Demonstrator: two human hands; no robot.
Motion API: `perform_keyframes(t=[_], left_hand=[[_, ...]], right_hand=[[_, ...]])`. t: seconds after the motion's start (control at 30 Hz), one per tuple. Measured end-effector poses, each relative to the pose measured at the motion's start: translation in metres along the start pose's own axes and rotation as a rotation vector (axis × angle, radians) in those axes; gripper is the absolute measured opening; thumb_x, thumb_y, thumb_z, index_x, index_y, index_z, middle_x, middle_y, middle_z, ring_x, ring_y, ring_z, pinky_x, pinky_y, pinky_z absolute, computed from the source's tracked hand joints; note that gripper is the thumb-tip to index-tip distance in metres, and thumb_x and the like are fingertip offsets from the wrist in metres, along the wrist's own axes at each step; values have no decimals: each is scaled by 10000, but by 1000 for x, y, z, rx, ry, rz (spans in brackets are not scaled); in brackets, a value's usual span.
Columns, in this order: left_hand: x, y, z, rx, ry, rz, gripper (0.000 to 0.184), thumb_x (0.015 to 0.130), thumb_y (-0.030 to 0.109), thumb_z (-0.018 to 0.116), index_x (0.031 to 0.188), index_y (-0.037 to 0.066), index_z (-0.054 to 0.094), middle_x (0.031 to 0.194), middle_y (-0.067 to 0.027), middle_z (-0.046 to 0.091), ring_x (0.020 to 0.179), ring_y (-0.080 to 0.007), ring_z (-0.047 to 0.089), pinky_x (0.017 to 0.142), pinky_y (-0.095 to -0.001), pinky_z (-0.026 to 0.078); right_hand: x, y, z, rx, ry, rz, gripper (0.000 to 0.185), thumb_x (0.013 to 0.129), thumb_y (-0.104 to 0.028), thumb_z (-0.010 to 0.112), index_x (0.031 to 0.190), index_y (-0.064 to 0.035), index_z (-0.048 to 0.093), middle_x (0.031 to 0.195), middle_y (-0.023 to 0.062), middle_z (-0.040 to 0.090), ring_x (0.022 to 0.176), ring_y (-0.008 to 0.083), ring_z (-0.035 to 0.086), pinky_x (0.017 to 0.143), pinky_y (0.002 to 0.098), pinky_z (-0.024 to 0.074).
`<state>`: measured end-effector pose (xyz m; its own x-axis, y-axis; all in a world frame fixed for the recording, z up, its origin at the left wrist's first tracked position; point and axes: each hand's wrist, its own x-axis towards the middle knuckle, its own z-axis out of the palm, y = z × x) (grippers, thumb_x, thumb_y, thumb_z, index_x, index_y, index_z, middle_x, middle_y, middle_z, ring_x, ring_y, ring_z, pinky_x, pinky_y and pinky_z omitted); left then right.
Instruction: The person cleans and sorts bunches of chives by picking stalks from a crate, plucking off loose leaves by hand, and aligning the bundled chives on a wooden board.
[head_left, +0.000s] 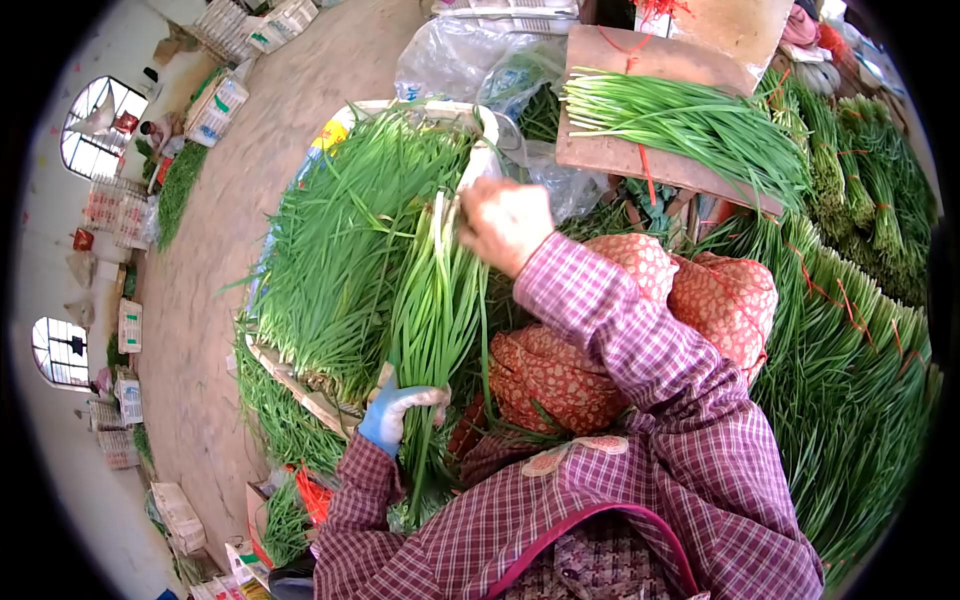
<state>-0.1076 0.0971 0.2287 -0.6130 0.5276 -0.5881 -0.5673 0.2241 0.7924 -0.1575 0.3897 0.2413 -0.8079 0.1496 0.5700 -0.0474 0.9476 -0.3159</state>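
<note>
My left hand point(400, 408), in a blue and white glove, wraps round the lower part of a bunch of long green stalks point(437, 270). The pale ends of that bunch point away from me. My bare right hand point(507, 222) is beside those pale ends, its fingers curled and slightly blurred; what they hold, if anything, cannot be made out. Under and left of the bunch, a large heap of green stalks point(350, 220) fills a basket with a pale rim point(490, 128).
A board point(590, 150) at the upper right bears loose stalks. Tied bundles point(860, 320) are piled along the right. Patterned red cloth point(560, 380) covers my knees. Crates point(215, 110) and greens line the wall at left, beyond the floor point(200, 330). Part of another person shows there.
</note>
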Motion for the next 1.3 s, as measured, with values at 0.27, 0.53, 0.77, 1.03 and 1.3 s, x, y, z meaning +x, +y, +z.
perform_keyframes(t=[0.27, 0.53, 0.77, 1.03, 1.3], left_hand=[[-14, -3, -15, -62, -37, 34, 334, 764, 160, 652, 978, -89, 587, 698, -144, 608, 595, -216, 574, 573, -328, 482], [-5, 1, -3, -60, 11, 87, 482, 737, 108, 685, 1144, -56, 485, 735, -153, 618, 585, -229, 586, 557, -334, 498], [-5, -5, 1, 3, 41, 134, 423, 707, 164, 696, 1043, -65, 578, 737, -134, 613, 553, -197, 561, 513, -322, 464], [-1, -1, -1, -34, 23, 22, 380, 695, 137, 699, 1006, -51, 586, 747, -129, 617, 564, -203, 578, 519, -326, 483], [-6, -1, -3, 0, -70, 89, 483, 697, 169, 733, 1095, -69, 598, 741, -136, 623, 551, -207, 575, 508, -333, 475]], right_hand=[[11, 110, -34, -234, 120, 238, 153, 815, -272, 657, 814, -120, 645, 820, 46, 623, 790, 214, 638, 587, 377, 525], [-21, -16, -35, 223, 67, -141, 229, 713, -244, 745, 832, -98, 615, 799, 52, 522, 748, 235, 572, 633, 361, 515], [-28, -19, -14, 203, -118, -24, 273, 649, -270, 772, 779, -64, 648, 800, 80, 585, 811, 260, 621, 687, 389, 511], [-23, -20, -7, 242, -131, -10, 202, 689, -231, 674, 792, -64, 626, 737, 68, 587, 692, 256, 626, 589, 395, 508], [17, 44, -13, -85, 124, 92, 241, 731, -290, 717, 807, -105, 583, 701, 26, 588, 541, 196, 588, 475, 351, 501]])
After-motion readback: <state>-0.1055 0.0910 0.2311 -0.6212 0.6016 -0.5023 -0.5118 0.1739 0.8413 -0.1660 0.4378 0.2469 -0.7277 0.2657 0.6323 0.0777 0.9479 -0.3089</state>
